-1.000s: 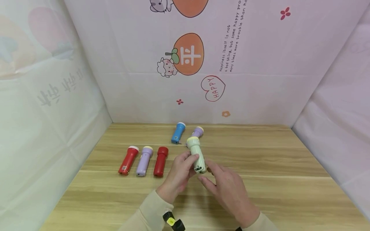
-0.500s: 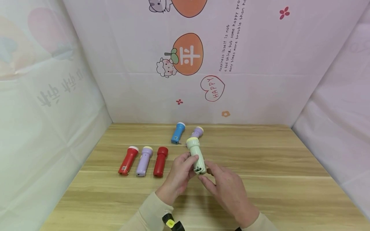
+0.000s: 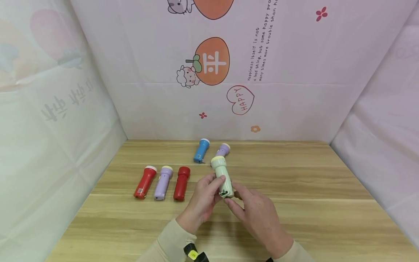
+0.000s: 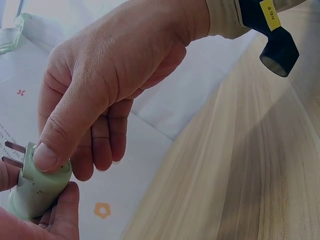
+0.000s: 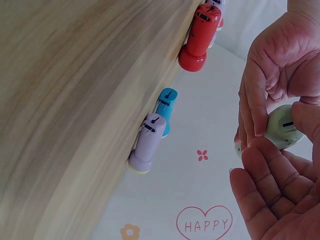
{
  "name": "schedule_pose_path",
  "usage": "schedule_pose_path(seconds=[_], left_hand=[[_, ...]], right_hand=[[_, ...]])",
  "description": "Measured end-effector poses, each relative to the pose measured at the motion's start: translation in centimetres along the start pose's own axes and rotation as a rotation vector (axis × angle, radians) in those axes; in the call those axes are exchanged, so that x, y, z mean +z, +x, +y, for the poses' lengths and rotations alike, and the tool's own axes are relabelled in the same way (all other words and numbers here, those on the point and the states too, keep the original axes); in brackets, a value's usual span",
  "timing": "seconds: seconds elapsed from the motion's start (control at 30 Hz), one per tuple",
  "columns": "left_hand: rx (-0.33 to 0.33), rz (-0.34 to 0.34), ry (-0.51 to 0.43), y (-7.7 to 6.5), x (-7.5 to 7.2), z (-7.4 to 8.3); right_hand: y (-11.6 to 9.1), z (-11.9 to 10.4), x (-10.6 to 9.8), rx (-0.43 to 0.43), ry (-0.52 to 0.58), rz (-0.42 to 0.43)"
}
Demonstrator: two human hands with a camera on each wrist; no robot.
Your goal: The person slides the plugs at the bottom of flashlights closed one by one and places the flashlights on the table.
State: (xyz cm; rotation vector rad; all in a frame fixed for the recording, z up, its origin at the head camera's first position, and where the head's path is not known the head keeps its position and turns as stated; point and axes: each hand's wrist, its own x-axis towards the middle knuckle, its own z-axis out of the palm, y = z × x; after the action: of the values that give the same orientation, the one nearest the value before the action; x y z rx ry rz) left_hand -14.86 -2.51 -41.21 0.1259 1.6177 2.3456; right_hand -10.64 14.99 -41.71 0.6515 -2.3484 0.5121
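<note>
My left hand [image 3: 203, 194] grips a pale green flashlight [image 3: 222, 174] by its body, head pointing away and raised above the table. My right hand [image 3: 258, 213] is at its tail end, thumb and forefinger on either side of it. In the left wrist view, the right thumb [image 4: 47, 155] presses on the tail of the flashlight [image 4: 37, 192] beside two metal plug prongs [image 4: 14, 160] that stick out. The right wrist view shows a dark slot [image 5: 288, 123] in the tail, with the other right fingers [image 5: 257, 185] extended below it.
On the wooden table [image 3: 311, 218], a red flashlight with white rim [image 3: 144, 183], a purple one [image 3: 163, 183] and an all-red one [image 3: 181, 185] lie in a row left. Farther back lie a blue flashlight [image 3: 201, 152] and another purple flashlight [image 3: 224, 150], partly hidden.
The tail of the pale green flashlight has tipped slightly in the fingers. Both hands stay in nearly the same place, and the other flashlights have not moved.
</note>
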Motion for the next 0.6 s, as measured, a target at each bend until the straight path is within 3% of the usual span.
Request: schedule_pose_path(seconds=[0.6], left_hand=[[0.006, -0.003, -0.017, -0.37, -0.08, -0.04]], right_hand=[[0.02, -0.22, -0.29, -0.009, 0.049, 0.007]])
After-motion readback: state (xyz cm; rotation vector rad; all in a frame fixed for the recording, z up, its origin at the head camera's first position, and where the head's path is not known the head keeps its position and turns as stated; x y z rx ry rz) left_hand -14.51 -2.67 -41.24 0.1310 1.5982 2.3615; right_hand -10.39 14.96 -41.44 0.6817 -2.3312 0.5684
